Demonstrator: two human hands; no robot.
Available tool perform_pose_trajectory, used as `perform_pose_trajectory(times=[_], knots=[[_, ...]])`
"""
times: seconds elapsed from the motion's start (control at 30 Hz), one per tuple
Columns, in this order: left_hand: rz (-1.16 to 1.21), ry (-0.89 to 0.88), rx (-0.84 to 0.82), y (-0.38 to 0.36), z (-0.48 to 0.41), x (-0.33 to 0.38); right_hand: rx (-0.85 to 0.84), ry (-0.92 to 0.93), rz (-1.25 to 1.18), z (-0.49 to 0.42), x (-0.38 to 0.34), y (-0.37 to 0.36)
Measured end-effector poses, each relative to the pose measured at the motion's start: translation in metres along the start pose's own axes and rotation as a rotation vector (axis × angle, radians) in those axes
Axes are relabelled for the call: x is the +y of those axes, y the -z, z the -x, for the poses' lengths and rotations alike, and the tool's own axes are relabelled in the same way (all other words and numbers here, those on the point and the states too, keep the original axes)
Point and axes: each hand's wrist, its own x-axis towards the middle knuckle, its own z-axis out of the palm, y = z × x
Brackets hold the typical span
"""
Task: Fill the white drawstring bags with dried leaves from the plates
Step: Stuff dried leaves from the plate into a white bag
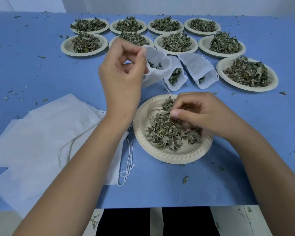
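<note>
My left hand (121, 72) pinches the rim of a white drawstring bag (157, 58) and holds its mouth open above the table; a few dried leaves lie inside. My right hand (201, 114) is down on the near paper plate (143, 116), fingers curled around a pinch of dried leaves (165, 132). Two more white bags (174, 77) (194, 65) lie on the blue table beyond the plate, each with leaves showing at its mouth.
A stack of flat empty white bags (46, 138) with loose drawstrings lies at the left. Several plates of dried leaves (177, 42) stand in two rows at the back, and one more plate (248, 74) at the right. Leaf crumbs are scattered over the blue table (160, 184).
</note>
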Motion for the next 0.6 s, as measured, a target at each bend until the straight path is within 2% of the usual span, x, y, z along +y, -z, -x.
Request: perform_pose_trajectory(times=[0.13,0.23,0.37,0.6], knots=[[-0.106,-0.190,-0.017,0.001,0.002,-0.007,-0.244,0.141,0.232,0.002,-0.006,-0.005],[-0.334,-0.368,-0.201,0.000,0.003,-0.014,-0.292,0.148,0.337,0.000,-0.004,-0.009],[-0.331,-0.155,-0.413,-0.002,0.003,-0.018,-0.201,0.159,0.287,0.000,-0.001,-0.008],[-0.275,-0.030,-0.477,-0.004,0.005,-0.014,0.043,0.126,0.045,0.001,-0.002,0.001]])
